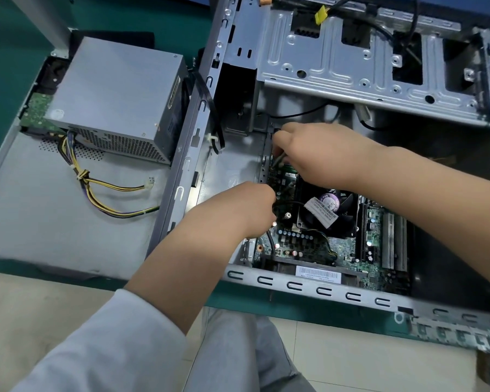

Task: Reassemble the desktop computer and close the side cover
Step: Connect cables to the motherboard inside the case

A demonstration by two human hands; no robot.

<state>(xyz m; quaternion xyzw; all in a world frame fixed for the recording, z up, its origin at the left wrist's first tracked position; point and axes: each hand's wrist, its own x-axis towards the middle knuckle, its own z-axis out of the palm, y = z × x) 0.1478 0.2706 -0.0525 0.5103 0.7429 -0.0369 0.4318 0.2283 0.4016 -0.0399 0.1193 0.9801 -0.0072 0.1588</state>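
The desktop case [309, 287] is seen lying open on its side on the green table [17, 43], with the motherboard [300, 244] exposed at about 5 o'clock of the frame and the CPU fan [327, 210] seated on it. Toward 12 o'clock the drive cage [351, 69] is seen swung up and bare. The power supply [116, 97] is found outside the case at 10 o'clock, resting on the detached side cover [40, 210], its yellow and black cables [111, 196] trailing loose across that panel.

The right hand [320, 154] is held at the far edge of the board, its fingertips pinched on a small cable or connector [280, 159] that is being pressed down there; exactly what it is cannot be made out. The left hand [246, 210] is curled at the board's 9 o'clock edge around a black cable [270, 239].

The work is judged to be at an early to middle stage: board and fan are in, while small leads are being attached. The power supply is yet to be mounted and plugged in, the drive cage lowered, and the side cover fitted
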